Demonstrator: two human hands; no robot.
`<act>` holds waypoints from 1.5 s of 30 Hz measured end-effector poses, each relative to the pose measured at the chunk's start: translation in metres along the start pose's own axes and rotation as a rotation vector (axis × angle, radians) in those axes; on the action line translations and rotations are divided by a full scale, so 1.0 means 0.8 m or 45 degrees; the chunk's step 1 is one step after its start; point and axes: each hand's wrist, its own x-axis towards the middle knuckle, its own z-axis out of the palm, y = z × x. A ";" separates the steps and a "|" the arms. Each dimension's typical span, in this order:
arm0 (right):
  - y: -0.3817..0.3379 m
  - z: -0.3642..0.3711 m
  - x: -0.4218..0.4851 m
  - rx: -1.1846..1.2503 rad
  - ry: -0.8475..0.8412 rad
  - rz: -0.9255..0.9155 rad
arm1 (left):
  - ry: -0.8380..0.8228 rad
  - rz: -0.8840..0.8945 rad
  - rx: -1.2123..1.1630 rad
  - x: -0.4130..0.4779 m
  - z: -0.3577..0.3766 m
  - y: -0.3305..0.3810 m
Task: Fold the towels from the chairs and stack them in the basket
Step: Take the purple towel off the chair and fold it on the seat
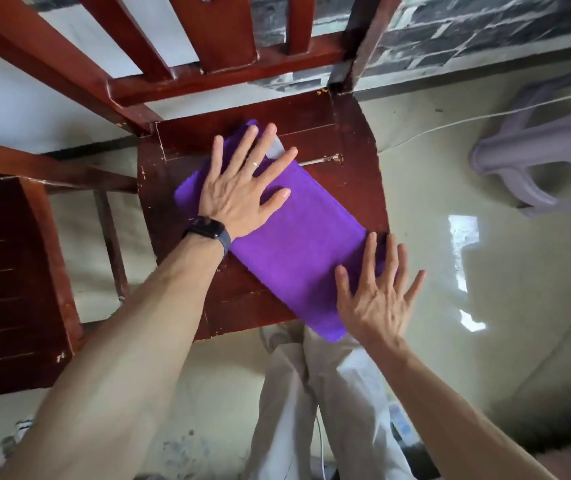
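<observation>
As left hand (pixel 239 195) and right hand (pixel 377 296) lie spread flat on towel (pixel 294 251) | likely pressing its fold smooth against chair (pixel 346 168)

Chair back (pixel 208 77) beyond; free floor (pixel 433 202) rightward.

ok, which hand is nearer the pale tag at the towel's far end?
Left. The left hand lies flat on the purple towel, fingers beside the tag; the right hand presses the towel's near end.

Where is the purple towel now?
Head view, centre: the purple towel lies folded on the wooden chair seat, left hand flat on its far end, right hand at its near end.
</observation>
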 end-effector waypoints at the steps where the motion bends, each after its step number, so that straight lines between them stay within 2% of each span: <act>1: 0.000 0.000 -0.016 0.023 -0.023 0.024 | 0.006 -0.003 0.002 0.008 -0.008 0.005; 5: -0.003 -0.010 -0.058 0.210 -0.114 0.113 | 0.040 -0.219 -0.130 0.002 -0.041 0.044; 9: 0.001 -0.026 -0.049 0.369 -0.317 0.296 | 0.222 -0.780 -0.552 -0.094 -0.040 0.091; 11: 0.011 -0.029 -0.036 0.483 -0.439 0.406 | 0.236 -1.156 -0.796 -0.151 -0.036 0.120; 13: 0.020 -0.031 -0.027 0.567 -0.568 0.463 | 0.114 -1.561 -1.054 -0.197 -0.027 0.148; 15: 0.026 -0.034 -0.022 0.555 -0.643 0.430 | -0.098 -1.921 -1.303 -0.231 -0.018 0.171; 17: 0.029 -0.035 -0.021 0.548 -0.658 0.382 | -0.281 -2.137 -1.583 -0.249 -0.012 0.186; 18: 0.031 -0.035 -0.022 0.572 -0.658 0.369 | -0.371 -2.121 -1.723 -0.254 -0.009 0.190; 20: 0.035 -0.034 -0.024 0.614 -0.663 0.371 | -0.497 -1.941 -1.884 -0.257 -0.006 0.191; 23: 0.041 -0.032 -0.028 0.791 -0.687 0.469 | -0.537 -1.702 -1.844 -0.259 -0.006 0.174; 27: 0.039 -0.048 -0.053 1.092 -0.755 0.623 | -0.658 -1.672 -2.015 -0.276 -0.039 0.153; 31: 0.046 -0.076 -0.097 1.130 -0.751 0.664 | -0.580 -1.560 -1.927 -0.303 -0.072 0.150; 35: 0.056 -0.114 -0.124 1.257 -0.784 0.675 | -0.564 -1.432 -1.992 -0.316 -0.113 0.153; 39: 0.052 -0.160 -0.118 1.376 -0.828 0.501 | -0.685 -1.311 -2.043 -0.305 -0.156 0.130; 42: 0.042 -0.189 -0.092 1.436 -0.906 0.332 | -0.754 -1.102 -2.129 -0.284 -0.181 0.099; 44: 0.032 -0.197 -0.065 1.390 -0.900 0.213 | -0.726 -0.975 -1.982 -0.261 -0.188 0.078; 45: 0.026 -0.197 -0.051 1.287 -0.829 0.106 | -0.665 -0.922 -1.849 -0.246 -0.184 0.068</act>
